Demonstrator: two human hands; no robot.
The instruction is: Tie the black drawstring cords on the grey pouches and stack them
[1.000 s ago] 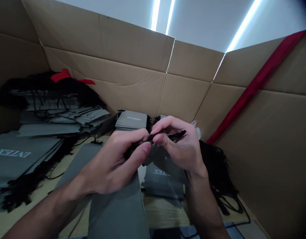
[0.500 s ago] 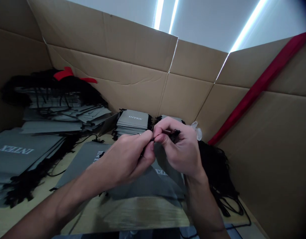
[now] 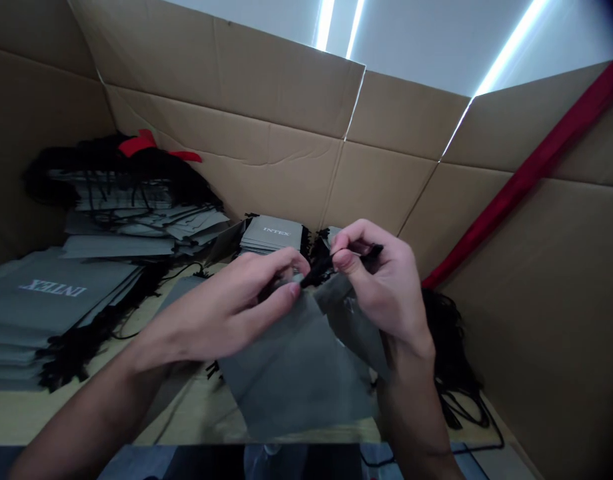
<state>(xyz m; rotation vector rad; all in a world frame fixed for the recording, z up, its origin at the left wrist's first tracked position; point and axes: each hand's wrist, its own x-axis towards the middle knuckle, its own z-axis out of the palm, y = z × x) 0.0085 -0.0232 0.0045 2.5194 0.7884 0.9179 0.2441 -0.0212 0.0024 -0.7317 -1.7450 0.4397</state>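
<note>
A grey bag (image 3: 296,373) hangs below my two hands, above the table's front edge. My left hand (image 3: 236,300) pinches its upper edge between thumb and fingers. Black cord (image 3: 319,267) runs across the gap between my hands. The fingertips of my right hand (image 3: 381,273) are closed on this cord, and a dark end of it sticks out above the palm. A grey flap with partly hidden lettering hangs under my right hand.
Grey INTEX bags (image 3: 46,293) are stacked at the left, with a pile of black cords (image 3: 171,173) on bags behind. Another INTEX stack (image 3: 274,230) stands at the back. Black cords (image 3: 444,340) lie right. Cardboard walls (image 3: 386,187) surround the table (image 3: 206,413).
My hands have moved apart, the right one to the right and slightly up. The grey bag now hangs in clear view below them, with black cord visible between the fingers.
</note>
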